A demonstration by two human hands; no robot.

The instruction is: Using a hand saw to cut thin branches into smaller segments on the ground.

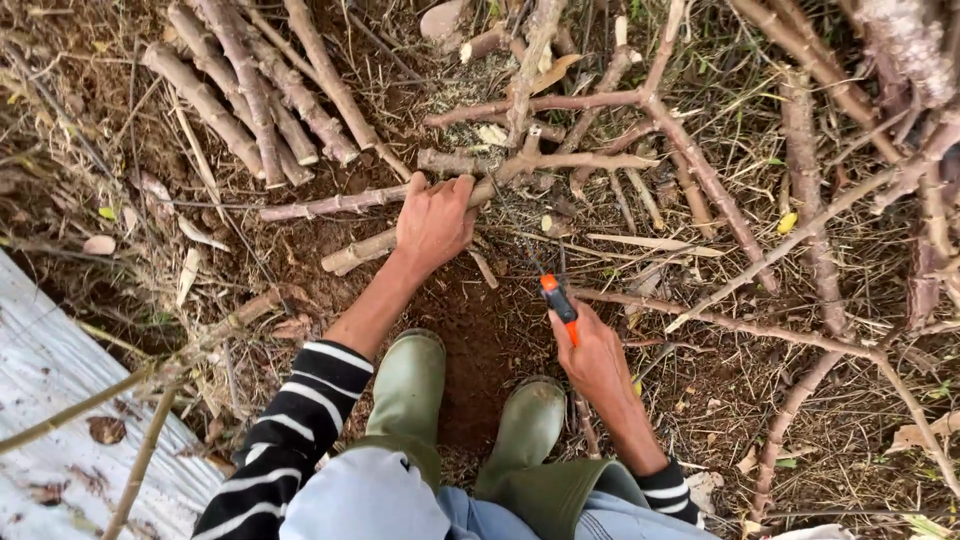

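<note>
Left hand (433,222) clasps long pale-barked cut branch (330,205) on far soil; right hand (592,355) grips orange-handled hand saw (558,300), near green rubber boots (410,385).

The thin dark blade of the orange-handled hand saw (556,297) is too slim against the twigs to follow to its tip. The right hand (596,356) covers the rear of that handle. The left hand (434,222) hides part of the long grey-brown cut branch (340,204) it grips. The pale grey sheet (60,420) is cut off by the left edge, and the thick lichen-covered branches (905,45) run out past the upper right corner.
</note>
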